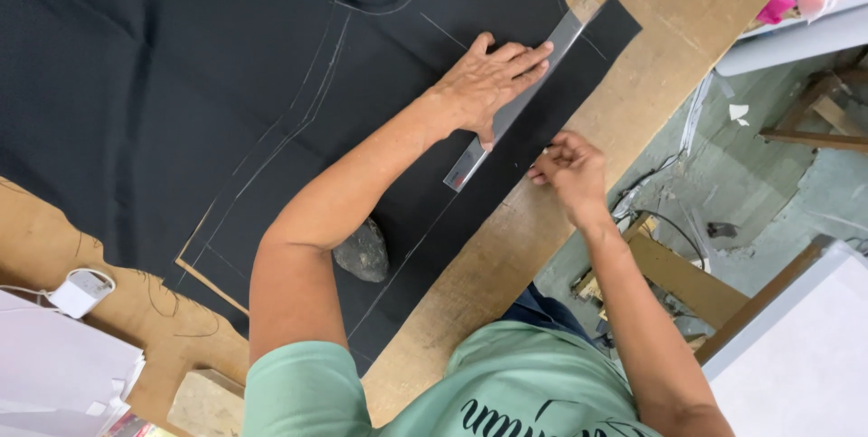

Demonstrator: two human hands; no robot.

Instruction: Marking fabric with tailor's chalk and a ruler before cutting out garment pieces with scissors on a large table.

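My left hand (488,84) lies flat, fingers spread and pressed down on a long metal ruler (517,101), pinning it to the black cloth (181,66). The ruler runs slantwise along the strip of cloth nearest the table's right-hand edge, one end reaching toward the far corner of that strip, the other ending just past my thumb. My right hand (568,169) sits just beside the ruler's near end, at the very edge of the cloth where it meets bare wood. Its fingertips are pinched together; I think there is a small piece of chalk between them, though it is too small for me to be sure. Thin chalk lines cross the cloth, a curved one near the far edge and long straight ones running down toward me. A dark grey stone (363,252) rests on the cloth beside my left forearm, closer to the table's near edge. The wooden table (669,30) shows bare along the right edge. At the near left corner lie a small white charger (81,291) and a stack of white paper (54,369).
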